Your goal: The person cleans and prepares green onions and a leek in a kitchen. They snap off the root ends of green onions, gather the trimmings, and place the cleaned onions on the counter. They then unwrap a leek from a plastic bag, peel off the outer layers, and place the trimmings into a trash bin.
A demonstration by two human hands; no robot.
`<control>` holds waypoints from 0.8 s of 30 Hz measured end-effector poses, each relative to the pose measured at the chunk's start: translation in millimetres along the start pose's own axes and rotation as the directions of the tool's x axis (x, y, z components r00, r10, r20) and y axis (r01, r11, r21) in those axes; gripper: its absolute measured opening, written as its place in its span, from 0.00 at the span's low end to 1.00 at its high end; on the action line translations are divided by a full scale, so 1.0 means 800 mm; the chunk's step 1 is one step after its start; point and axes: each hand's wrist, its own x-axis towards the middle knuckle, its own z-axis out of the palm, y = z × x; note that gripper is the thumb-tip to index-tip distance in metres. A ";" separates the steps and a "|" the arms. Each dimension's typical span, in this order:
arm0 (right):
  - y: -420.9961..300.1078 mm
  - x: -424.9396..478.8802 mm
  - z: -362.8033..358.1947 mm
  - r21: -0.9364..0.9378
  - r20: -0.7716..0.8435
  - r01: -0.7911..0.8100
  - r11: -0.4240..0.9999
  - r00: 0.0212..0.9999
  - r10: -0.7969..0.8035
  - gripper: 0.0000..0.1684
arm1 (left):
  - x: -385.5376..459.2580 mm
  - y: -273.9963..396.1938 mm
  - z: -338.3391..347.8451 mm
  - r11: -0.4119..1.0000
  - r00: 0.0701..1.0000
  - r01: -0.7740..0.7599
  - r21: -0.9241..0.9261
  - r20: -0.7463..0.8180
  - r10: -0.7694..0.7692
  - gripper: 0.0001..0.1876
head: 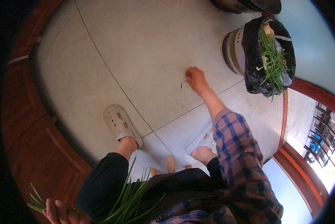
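At the bottom left, my left hand [65, 212] is closed around a bunch of chives [131, 196]. Their long flat green leaves stick out on both sides of the fist and fan over my lap. My right hand [196, 79] reaches down and forward, low over the tiled floor, with its fingers pinched together. Thin strands, seemingly a scrap of greens [181, 84], show at the fingertips. Small bits of plant waste [178, 105] lie on the tiles below that hand.
A bucket [233, 50] lined with a black plastic bag [252, 78] stands at the right, with green trimmings [273, 60] heaped inside. Brown wooden furniture [44, 156] runs along the left. A dark round vessel [248, 5] is at the top. My feet wear pale clogs [118, 120].
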 end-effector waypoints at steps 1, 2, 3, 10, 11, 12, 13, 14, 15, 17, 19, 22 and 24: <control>-0.012 -0.015 0.010 0.002 0.016 0.005 1.000 1.000 -0.005 0.10 | -0.004 0.000 -0.004 0.999 0.999 -0.029 0.031 0.022 0.028 0.15; -0.023 -0.029 0.018 0.003 0.032 0.010 1.000 0.999 -0.010 0.11 | -0.009 0.001 -0.008 0.996 0.997 -0.059 0.063 0.045 0.056 0.15; -0.037 -0.040 0.028 -0.053 -0.015 0.013 0.999 1.000 -0.014 0.12 | -0.013 0.003 -0.009 0.998 0.999 -0.047 0.042 0.001 0.047 0.15; -0.068 -0.052 0.043 -0.291 0.049 -0.055 0.955 0.996 0.072 0.17 | -0.022 -0.011 0.015 0.997 0.999 -0.002 -0.075 0.049 0.005 0.13; -0.072 -0.049 0.030 -0.171 0.031 -0.082 0.982 0.996 0.088 0.16 | -0.022 -0.014 0.024 0.996 0.998 0.009 -0.089 0.057 -0.004 0.13; -0.076 -0.045 0.011 -0.054 0.006 -0.105 0.993 0.994 0.106 0.15 | -0.018 -0.013 0.025 0.995 0.991 0.074 -0.065 0.115 -0.067 0.12; -0.100 -0.041 -0.018 0.121 -0.173 -0.006 0.993 0.985 0.027 0.13 | -0.019 -0.014 0.022 0.995 0.991 0.068 -0.066 0.116 -0.061 0.11; -0.142 -0.038 -0.056 0.270 -0.339 0.134 0.954 0.940 -0.036 0.11 | -0.023 -0.015 0.016 0.996 0.994 0.055 -0.075 0.102 -0.047 0.11; -0.177 -0.038 -0.117 0.091 -0.524 0.254 0.963 0.834 -0.171 0.09 | -0.031 -0.015 0.014 0.996 0.995 0.042 -0.081 0.096 -0.034 0.11; -0.232 -0.054 -0.256 -0.143 -0.733 0.293 0.945 0.610 -0.300 0.07 | -0.048 -0.015 0.012 0.987 0.995 0.022 -0.158 0.099 -0.007 0.12; -0.226 -0.066 -0.355 -0.275 -0.883 0.188 0.943 0.338 -0.325 0.08 | -0.062 -0.015 0.015 0.986 0.998 -0.032 -0.162 0.041 0.039 0.17; -0.051 -0.077 -0.401 -0.536 -0.622 -0.246 0.808 0.762 -0.180 0.13 | -0.048 -0.037 0.037 0.981 0.991 0.098 -0.169 0.106 -0.081 0.13; -0.103 -0.093 -0.393 -0.566 -0.673 -0.280 0.775 0.700 -0.239 0.15 | -0.058 -0.038 0.039 0.992 0.997 0.072 -0.105 0.042 -0.068 0.12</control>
